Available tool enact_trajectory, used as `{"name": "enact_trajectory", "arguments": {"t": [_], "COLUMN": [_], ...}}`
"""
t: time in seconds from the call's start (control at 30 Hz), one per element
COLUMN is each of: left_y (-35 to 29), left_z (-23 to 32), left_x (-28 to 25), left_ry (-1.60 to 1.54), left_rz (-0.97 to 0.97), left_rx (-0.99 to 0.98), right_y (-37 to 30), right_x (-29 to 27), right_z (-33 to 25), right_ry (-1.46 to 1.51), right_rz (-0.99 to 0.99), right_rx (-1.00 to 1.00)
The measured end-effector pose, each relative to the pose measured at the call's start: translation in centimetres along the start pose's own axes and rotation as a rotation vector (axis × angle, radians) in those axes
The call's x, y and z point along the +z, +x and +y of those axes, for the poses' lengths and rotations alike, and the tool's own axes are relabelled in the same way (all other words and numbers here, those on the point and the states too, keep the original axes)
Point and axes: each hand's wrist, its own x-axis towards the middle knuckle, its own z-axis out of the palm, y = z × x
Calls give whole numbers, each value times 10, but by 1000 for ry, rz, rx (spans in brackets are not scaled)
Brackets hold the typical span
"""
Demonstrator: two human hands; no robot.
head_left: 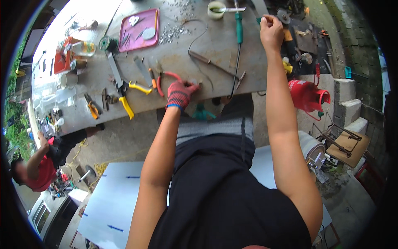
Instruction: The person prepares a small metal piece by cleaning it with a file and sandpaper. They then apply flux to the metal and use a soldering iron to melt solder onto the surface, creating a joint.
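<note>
My left hand, in a red and dark knitted glove, rests at the table's front edge with its fingers closed around something small and hidden by its fingertips. Beside it lie red-handled pliers, partly behind the glove. My bare right hand is raised at the far right of the table, fingers pinched together; what they hold, if anything, is too small to make out. A grey metal blade shows just beyond it. Between the hands lie a brown T-shaped rod and a torch with a green handle.
Left on the metal table lie yellow-handled cutters, orange-handled pliers and a wire spool. A pink tray and metal bits sit farther back. A red gas cylinder stands right; another person is at left.
</note>
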Motion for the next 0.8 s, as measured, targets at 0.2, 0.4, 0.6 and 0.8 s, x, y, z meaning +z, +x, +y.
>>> {"name": "enact_trajectory", "arguments": {"t": [0.2, 0.4, 0.6, 0.8], "left_y": [-9, -15, -15, -19], "left_z": [10, 17, 18, 15], "left_x": [-2, -6, -4, -1], "left_ry": [-16, -13, -6, 43], "left_rz": [10, 6, -5, 45], "left_rx": [11, -1, -18, 43], "right_y": [-27, -35, -27, 6], "right_x": [28, 34, 14, -1], "right_z": [4, -8, 22, 63], "right_ry": [-171, -153, -372, -563], "right_rz": [-167, -130, -61, -182], "right_rx": [-28, -27, -61, -34]}}
